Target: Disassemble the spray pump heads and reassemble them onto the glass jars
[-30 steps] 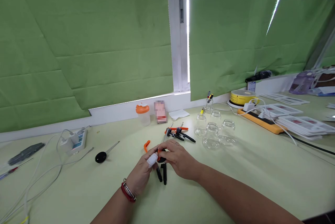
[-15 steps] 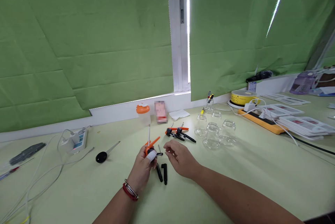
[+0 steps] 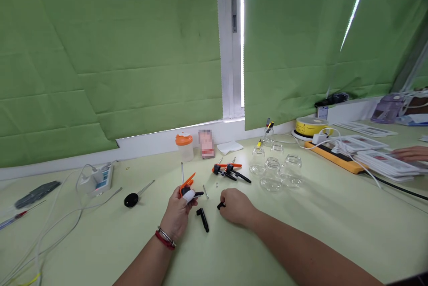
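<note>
My left hand (image 3: 179,214), its thumb wrapped in white, is closed around an orange-and-black lever piece (image 3: 187,184) with a thin metal rod sticking up. My right hand (image 3: 236,205) rests low over the table, its fingers closed on a small black elbow-shaped piece (image 3: 220,206), mostly hidden. Between the hands lies another black elbow-shaped piece (image 3: 203,220). Above it is a slim metal rod (image 3: 206,192), with tiny bits (image 3: 216,184) beside it. Farther back, two similar orange-and-black lever assemblies (image 3: 234,171) lie side by side.
Several clear glass jars (image 3: 270,179) stand right of centre. Behind are an orange-lidded cup (image 3: 184,147) and a white paper (image 3: 230,147). An orange power strip (image 3: 334,157) and another person's hand (image 3: 411,153) are at right. A black round-headed tool (image 3: 131,199) and cables lie left.
My right hand has come down and picked up one of the two black elbow-shaped pieces, shifting it right. My left hand moved slightly left with the lever piece. Another person's hand appeared at right.
</note>
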`<state>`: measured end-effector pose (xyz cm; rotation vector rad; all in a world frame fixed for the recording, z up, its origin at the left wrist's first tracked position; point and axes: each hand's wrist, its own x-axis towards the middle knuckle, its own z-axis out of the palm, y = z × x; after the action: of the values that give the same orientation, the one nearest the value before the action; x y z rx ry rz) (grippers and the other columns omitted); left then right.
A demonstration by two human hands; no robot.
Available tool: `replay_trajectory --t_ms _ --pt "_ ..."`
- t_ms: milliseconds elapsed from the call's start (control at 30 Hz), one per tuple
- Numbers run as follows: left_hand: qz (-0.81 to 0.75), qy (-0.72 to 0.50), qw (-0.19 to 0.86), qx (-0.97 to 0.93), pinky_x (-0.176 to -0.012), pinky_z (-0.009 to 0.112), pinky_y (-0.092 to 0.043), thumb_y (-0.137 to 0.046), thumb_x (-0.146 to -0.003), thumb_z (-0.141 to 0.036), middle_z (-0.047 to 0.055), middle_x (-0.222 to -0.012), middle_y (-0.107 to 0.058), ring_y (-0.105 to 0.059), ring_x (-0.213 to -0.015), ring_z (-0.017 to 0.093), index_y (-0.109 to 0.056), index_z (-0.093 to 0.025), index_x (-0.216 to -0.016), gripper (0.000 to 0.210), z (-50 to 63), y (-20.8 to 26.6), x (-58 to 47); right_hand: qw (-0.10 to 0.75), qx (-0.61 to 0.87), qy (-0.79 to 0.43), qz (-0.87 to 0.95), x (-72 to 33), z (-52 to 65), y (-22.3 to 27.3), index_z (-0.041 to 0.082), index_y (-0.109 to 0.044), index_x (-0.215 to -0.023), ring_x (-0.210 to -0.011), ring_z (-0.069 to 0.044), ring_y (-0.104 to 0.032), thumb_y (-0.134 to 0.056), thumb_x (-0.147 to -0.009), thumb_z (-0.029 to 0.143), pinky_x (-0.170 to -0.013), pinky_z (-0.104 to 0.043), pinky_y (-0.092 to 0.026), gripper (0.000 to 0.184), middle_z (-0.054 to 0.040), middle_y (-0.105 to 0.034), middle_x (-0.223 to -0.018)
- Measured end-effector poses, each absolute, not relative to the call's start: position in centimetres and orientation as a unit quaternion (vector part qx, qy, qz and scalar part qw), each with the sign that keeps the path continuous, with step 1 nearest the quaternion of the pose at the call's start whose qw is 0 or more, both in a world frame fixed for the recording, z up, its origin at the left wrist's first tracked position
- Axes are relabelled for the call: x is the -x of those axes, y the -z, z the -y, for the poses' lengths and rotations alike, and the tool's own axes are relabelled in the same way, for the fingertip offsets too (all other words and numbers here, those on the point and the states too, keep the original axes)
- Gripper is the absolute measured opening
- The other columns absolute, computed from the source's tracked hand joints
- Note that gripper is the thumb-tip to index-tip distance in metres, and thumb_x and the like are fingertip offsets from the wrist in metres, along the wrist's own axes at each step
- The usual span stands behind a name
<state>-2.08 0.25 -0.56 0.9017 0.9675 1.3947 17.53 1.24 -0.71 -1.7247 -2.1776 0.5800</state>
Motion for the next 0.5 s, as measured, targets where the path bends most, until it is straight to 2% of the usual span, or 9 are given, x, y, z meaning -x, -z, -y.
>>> replay_trajectory --t_ms 167,367,500 --pt "-0.409 -0.583 0.569 -0.411 -0.065 0.025 -0.047 -0.07 -0.07 -0.025 -0.001 -0.084 -0.056 -0.056 -0.069 0.01 -0.057 -0.02 -0.093 0.027 0.1 0.3 1.8 0.179 0.543 -0.198 0.796 -18.4 -1.7 0.7 0.017 -0.064 -0.083 -0.081 -0.018 -0.056 -0.053 -0.066 0.008 -0.065 -0.025 -0.036 0.022 -0.0056 -0.063 -0.089" --pt "-0.398 -0.552 0.593 -0.43 -0.065 0.026 -0.047 -0.068 -0.073 -0.026 -0.003 -0.084 -0.053 -0.055 -0.07 0.011 -0.053 -0.021 -0.093 0.026 0.7 -0.1 1.1 0.314 0.435 -0.24 0.809 -17.6 -1.3 0.8 0.019 -0.061 -0.092 -0.083 -0.016 -0.055 -0.049 -0.072 0.006 -0.074 -0.027 -0.042 0.026 -0.0036 -0.058 -0.092" --pt "-0.38 -0.53 0.616 -0.442 -0.063 0.026 -0.046 -0.067 -0.074 -0.024 -0.003 -0.084 -0.051 -0.053 -0.069 0.01 -0.052 -0.021 -0.091 0.023 0.9 0.0 1.0 0.354 0.364 -0.26 0.821 -17.5 -0.9 0.2 0.019 -0.061 -0.088 -0.082 -0.015 -0.055 -0.047 -0.074 0.001 -0.075 -0.027 -0.043 0.026 -0.0024 -0.056 -0.09"
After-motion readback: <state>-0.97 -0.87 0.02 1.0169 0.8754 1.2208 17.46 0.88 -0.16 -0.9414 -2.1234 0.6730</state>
